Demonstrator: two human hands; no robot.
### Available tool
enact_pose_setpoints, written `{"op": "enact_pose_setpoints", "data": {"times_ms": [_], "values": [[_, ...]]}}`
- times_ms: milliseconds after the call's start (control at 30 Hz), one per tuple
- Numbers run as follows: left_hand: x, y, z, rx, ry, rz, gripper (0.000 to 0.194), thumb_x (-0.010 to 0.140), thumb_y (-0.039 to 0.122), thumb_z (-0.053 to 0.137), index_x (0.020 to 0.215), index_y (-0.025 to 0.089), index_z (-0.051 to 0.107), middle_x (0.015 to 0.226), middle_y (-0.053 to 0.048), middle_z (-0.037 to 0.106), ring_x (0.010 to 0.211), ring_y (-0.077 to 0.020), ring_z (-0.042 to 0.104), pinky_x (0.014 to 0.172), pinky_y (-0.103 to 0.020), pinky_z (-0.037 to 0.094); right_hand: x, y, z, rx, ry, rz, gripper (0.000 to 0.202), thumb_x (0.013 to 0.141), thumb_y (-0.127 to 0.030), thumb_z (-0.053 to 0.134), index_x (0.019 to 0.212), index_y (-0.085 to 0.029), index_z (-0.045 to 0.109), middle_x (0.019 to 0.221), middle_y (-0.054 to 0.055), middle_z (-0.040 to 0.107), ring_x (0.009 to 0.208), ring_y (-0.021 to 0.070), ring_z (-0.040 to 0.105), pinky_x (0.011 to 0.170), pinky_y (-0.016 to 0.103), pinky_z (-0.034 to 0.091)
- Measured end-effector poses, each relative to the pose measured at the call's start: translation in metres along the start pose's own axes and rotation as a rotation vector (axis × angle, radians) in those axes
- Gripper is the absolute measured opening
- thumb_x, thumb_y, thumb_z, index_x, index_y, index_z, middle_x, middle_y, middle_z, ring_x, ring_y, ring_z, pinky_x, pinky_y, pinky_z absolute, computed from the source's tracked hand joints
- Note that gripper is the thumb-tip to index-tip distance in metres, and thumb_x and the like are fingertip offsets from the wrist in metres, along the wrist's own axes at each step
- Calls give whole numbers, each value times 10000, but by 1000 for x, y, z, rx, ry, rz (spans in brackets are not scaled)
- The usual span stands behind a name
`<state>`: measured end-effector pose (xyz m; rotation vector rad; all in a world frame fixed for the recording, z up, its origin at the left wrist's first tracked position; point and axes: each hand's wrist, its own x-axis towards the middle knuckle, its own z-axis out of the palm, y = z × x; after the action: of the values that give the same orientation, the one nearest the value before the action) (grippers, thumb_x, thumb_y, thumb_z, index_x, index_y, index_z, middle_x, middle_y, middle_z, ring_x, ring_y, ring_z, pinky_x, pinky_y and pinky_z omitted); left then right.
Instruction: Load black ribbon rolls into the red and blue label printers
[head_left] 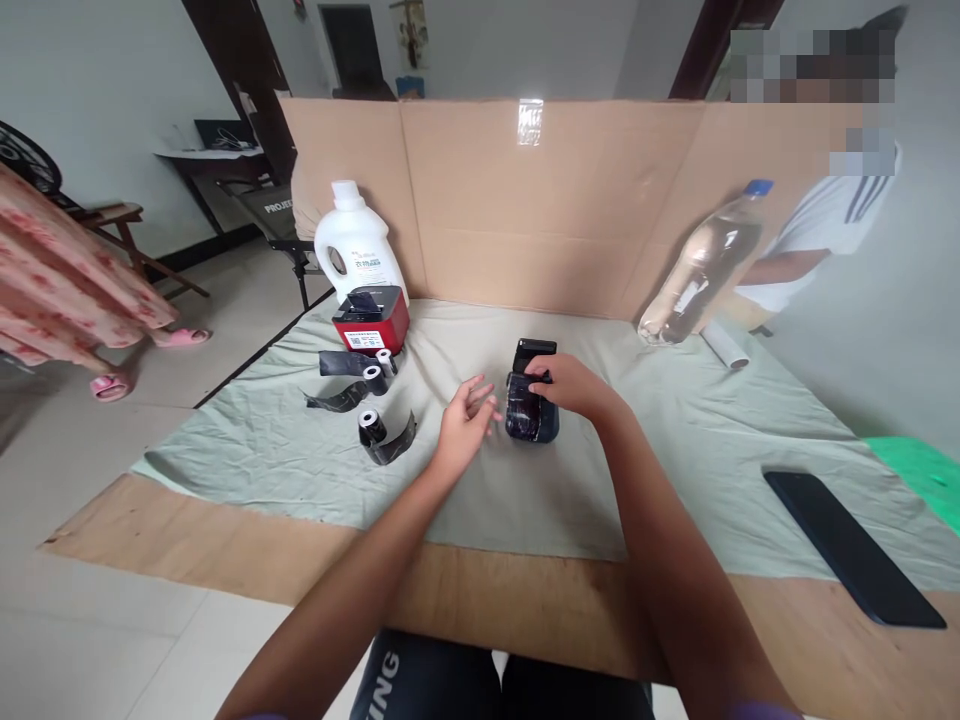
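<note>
In the middle of the cloth stands a small dark device [532,420] that looks like a portable receipt printer, its black lid [535,348] raised at the far end. My right hand [574,385] reaches over it from the right, fingers bent and gripping near the opening between lid and body. What lies under those fingertips is hidden. Just left of the device, my left hand [466,425] hovers with fingers apart, holding nothing. Farther left are several small paper rolls [371,425] with dark strips partly unwound.
A red and black boxy printer [373,322] stands before a white jug [356,240]. At the right are a large water bottle [705,265], a white tube [725,345] and a black phone [851,545]. Cardboard [540,210] walls the back. A person stands behind the bottle; another is at far left.
</note>
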<state>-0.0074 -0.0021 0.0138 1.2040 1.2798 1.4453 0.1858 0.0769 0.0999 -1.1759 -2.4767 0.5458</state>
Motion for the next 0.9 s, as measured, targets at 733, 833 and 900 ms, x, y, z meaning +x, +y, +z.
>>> {"op": "enact_pose_setpoints", "data": {"times_ms": [733,833,900], "values": [[-30,21,-203,334,-34,-120,678,541,425,902,1164,223,726,1056,-103,754,894,-258,688,824,-394,573,3,29,10,-17,46,175,181,847,-137,643,996,-224,699,1080,57,742,999,243,669,847,337,505],[-33,14,-203,403,29,-61,488,596,499,856,970,204,752,865,-64,726,793,-232,668,762,-358,553,3,30,10,-10,52,170,174,842,-132,641,977,-223,702,1076,55,746,995,244,672,838,337,506],[-36,10,-210,525,125,-21,458,646,521,807,974,206,751,726,-18,655,669,-193,606,665,-317,506,4,31,11,-9,53,165,178,843,-132,634,981,-222,703,1086,60,745,1006,250,670,846,346,506]]}}
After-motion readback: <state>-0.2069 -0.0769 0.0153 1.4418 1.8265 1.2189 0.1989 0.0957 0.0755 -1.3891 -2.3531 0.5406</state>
